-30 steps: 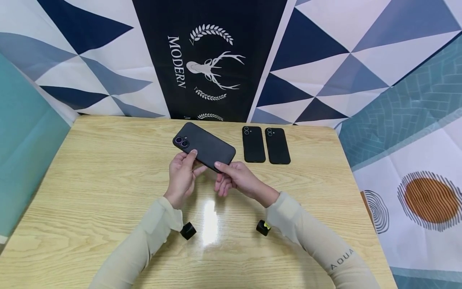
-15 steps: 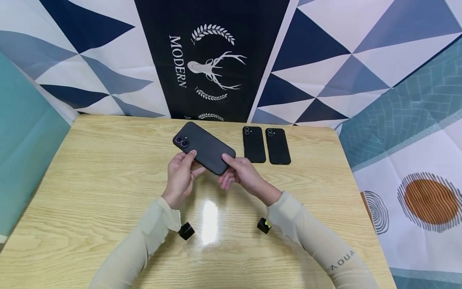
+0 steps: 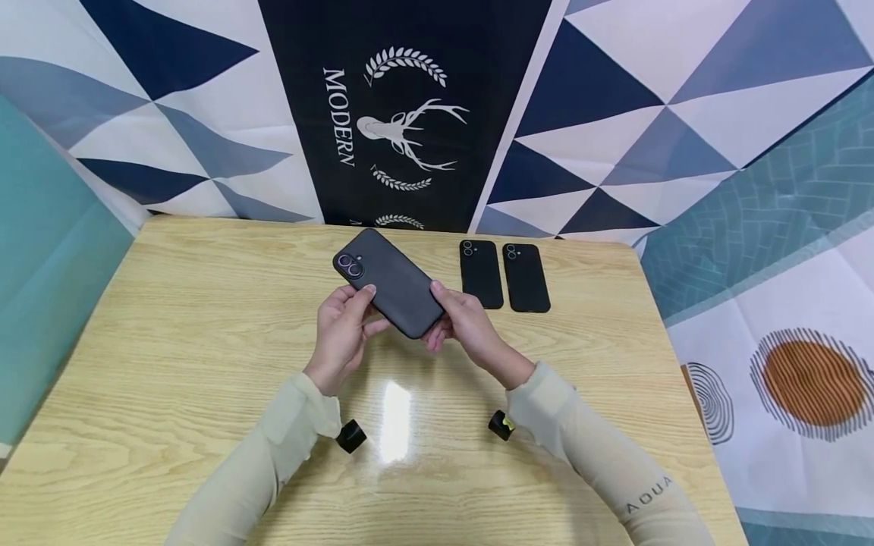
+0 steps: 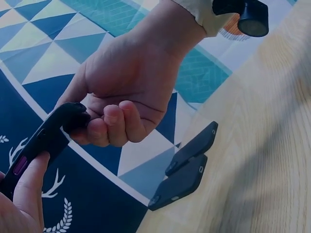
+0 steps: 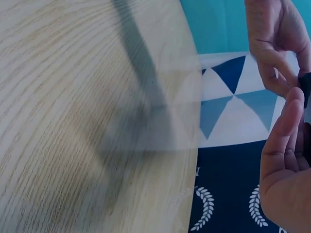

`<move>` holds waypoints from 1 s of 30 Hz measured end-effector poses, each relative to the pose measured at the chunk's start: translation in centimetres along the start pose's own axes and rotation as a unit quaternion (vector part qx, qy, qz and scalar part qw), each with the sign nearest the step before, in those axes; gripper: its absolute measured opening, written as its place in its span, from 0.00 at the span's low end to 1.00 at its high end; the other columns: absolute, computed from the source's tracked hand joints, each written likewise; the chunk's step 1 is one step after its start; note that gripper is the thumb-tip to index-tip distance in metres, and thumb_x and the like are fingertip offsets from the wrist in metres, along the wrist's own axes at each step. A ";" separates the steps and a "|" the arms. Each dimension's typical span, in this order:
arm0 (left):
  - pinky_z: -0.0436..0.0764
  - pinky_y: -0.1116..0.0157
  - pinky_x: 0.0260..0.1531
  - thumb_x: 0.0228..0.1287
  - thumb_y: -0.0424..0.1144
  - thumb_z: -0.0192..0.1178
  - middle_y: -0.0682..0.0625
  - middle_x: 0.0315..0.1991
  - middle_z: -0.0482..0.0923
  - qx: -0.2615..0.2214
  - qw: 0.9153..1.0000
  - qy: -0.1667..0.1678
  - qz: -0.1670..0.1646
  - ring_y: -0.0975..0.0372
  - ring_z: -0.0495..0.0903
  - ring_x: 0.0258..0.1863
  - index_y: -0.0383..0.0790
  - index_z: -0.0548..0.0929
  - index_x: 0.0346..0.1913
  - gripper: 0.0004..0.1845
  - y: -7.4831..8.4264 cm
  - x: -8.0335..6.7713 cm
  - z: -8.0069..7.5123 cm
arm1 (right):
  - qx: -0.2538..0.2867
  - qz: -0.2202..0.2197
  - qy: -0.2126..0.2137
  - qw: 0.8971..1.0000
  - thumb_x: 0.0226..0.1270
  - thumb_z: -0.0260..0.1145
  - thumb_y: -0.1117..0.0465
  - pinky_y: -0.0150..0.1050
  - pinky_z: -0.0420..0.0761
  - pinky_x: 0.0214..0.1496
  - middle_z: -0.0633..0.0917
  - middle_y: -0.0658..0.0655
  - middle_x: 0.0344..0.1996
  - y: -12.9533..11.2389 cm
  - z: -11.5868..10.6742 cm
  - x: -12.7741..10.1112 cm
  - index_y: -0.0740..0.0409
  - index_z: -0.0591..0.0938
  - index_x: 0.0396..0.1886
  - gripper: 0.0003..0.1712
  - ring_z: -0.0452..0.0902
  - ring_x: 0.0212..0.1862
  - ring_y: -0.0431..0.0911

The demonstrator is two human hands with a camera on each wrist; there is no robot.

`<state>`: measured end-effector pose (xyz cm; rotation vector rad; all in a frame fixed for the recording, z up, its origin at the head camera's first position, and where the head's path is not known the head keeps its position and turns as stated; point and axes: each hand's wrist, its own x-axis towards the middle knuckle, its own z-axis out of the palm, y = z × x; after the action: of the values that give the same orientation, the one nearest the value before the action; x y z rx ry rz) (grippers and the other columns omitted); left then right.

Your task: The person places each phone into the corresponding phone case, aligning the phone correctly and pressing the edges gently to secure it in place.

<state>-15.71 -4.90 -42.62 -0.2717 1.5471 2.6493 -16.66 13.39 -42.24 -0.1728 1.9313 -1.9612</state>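
Observation:
A black phone in a dark case (image 3: 396,284), camera lenses at its upper left, is held up over the table, tilted. My left hand (image 3: 341,330) pinches its lower long edge near the lens end, thumb on the back. At the opposite end my right hand (image 3: 467,322) grips the corner, thumb along the edge and other fingers curled below. In the left wrist view a dark lip stands out from the phone (image 4: 41,138) by the right fingers; I cannot tell whether the case is coming loose. The right wrist view shows only a sliver of the phone (image 5: 305,87).
Two black phones or cases (image 3: 481,273) (image 3: 526,277) lie side by side, lens ends away from me, near the back of the wooden table (image 3: 205,341). Patterned cloth (image 3: 403,114) hangs behind the back edge. Small black wrist devices (image 3: 351,436) (image 3: 501,425) show below both sleeves.
My right hand has shifted up along the phone's right end, and its thumb has moved from the lower corner to the right edge. The phone has turned slightly clockwise. My left hand keeps its hold.

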 end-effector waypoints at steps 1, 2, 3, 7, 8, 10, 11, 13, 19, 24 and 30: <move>0.85 0.71 0.25 0.67 0.32 0.50 0.53 0.29 0.82 0.000 1.000 0.000 0.000 0.66 0.82 0.27 0.34 0.71 0.43 0.05 0.0 0.0 0.1 | -0.009 -0.002 0.007 1.000 0.75 0.42 0.45 0.32 0.79 0.20 0.82 0.50 0.13 0.0 0.0 0.0 0.71 0.75 0.40 0.31 0.77 0.14 0.40; 0.85 0.71 0.25 0.67 0.32 0.50 0.53 0.28 0.82 0.000 1.000 -0.001 -0.001 0.67 0.82 0.26 0.35 0.71 0.42 0.04 0.0 -0.1 0.1 | -0.017 -0.004 0.011 1.000 0.75 0.42 0.46 0.32 0.78 0.20 0.82 0.49 0.12 0.0 0.0 0.0 0.71 0.75 0.39 0.31 0.76 0.14 0.39; 0.84 0.72 0.25 0.67 0.32 0.50 0.53 0.28 0.82 -0.001 1.000 -0.002 -0.001 0.67 0.82 0.26 0.35 0.71 0.42 0.04 0.0 -0.1 0.2 | -0.023 -0.006 0.015 1.000 0.75 0.41 0.46 0.32 0.78 0.19 0.82 0.49 0.12 0.0 0.0 -0.1 0.71 0.75 0.38 0.31 0.76 0.14 0.39; 0.84 0.72 0.23 0.67 0.31 0.50 0.53 0.27 0.82 -0.001 1.000 -0.006 -0.001 0.67 0.82 0.25 0.35 0.70 0.41 0.03 0.0 -0.1 0.4 | -0.022 -0.010 0.038 0.999 0.76 0.41 0.47 0.32 0.76 0.17 0.80 0.49 0.10 0.2 0.2 -0.2 0.68 0.75 0.33 0.30 0.74 0.11 0.39; 0.84 0.72 0.23 0.67 0.31 0.50 0.53 0.27 0.83 0.000 1.000 -0.007 -0.001 0.67 0.83 0.26 0.35 0.70 0.41 0.03 0.0 -0.1 0.4 | -0.021 -0.012 0.044 0.999 0.76 0.41 0.47 0.31 0.75 0.16 0.80 0.49 0.09 0.3 0.2 -0.2 0.68 0.75 0.31 0.29 0.73 0.11 0.40; 0.84 0.72 0.24 0.67 0.30 0.50 0.53 0.28 0.83 0.001 1.000 -0.010 -0.002 0.66 0.83 0.26 0.35 0.70 0.41 0.03 0.0 -0.2 0.4 | -0.018 -0.017 0.051 0.998 0.76 0.41 0.48 0.31 0.74 0.15 0.79 0.49 0.08 0.4 0.3 -0.3 0.68 0.75 0.29 0.29 0.72 0.10 0.40; 0.84 0.71 0.24 0.67 0.30 0.50 0.53 0.28 0.83 0.002 1.000 -0.011 -0.003 0.66 0.83 0.27 0.35 0.70 0.41 0.03 -0.1 -0.1 0.4 | -0.018 -0.020 0.051 0.998 0.76 0.41 0.48 0.31 0.74 0.15 0.79 0.49 0.08 0.4 0.3 -0.3 0.68 0.75 0.29 0.29 0.72 0.10 0.40; 0.85 0.71 0.24 0.67 0.30 0.50 0.53 0.29 0.83 0.001 1.000 -0.011 -0.004 0.66 0.83 0.27 0.35 0.70 0.41 0.03 0.0 -0.1 0.4 | -0.021 -0.022 0.047 0.998 0.76 0.41 0.47 0.31 0.74 0.15 0.79 0.49 0.09 0.4 0.2 -0.3 0.68 0.75 0.29 0.30 0.72 0.10 0.40; 0.84 0.72 0.24 0.67 0.31 0.50 0.52 0.28 0.82 0.006 1.000 -0.016 -0.007 0.66 0.83 0.27 0.34 0.70 0.40 0.02 0.1 0.0 0.2 | -0.041 -0.014 0.019 0.999 0.75 0.42 0.45 0.34 0.76 0.17 0.80 0.50 0.10 0.0 -0.4 -0.1 0.69 0.77 0.28 0.32 0.73 0.12 0.41; 0.83 0.73 0.23 0.67 0.29 0.50 0.53 0.28 0.80 0.027 0.998 -0.052 -0.025 0.67 0.81 0.27 0.33 0.70 0.42 0.04 0.1 -0.2 0.1 | -0.078 -0.012 0.024 0.997 0.73 0.44 0.45 0.33 0.78 0.23 0.79 0.48 0.15 -0.7 -0.9 0.4 0.65 0.78 0.31 0.29 0.74 0.16 0.41; 0.84 0.71 0.23 0.66 0.29 0.51 0.55 0.29 0.83 0.048 0.993 -0.100 -0.042 0.66 0.82 0.29 0.34 0.70 0.42 0.04 0.1 -0.4 0.0 | -0.079 -0.007 -0.004 0.997 0.74 0.46 0.51 0.30 0.80 0.39 0.83 0.43 0.22 -1.0 -1.2 0.5 0.74 0.79 0.45 0.28 0.80 0.28 0.37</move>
<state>-15.31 -4.92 -42.49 -0.0625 1.5568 2.4455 -17.72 14.32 -41.37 -0.2376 2.0859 -1.8122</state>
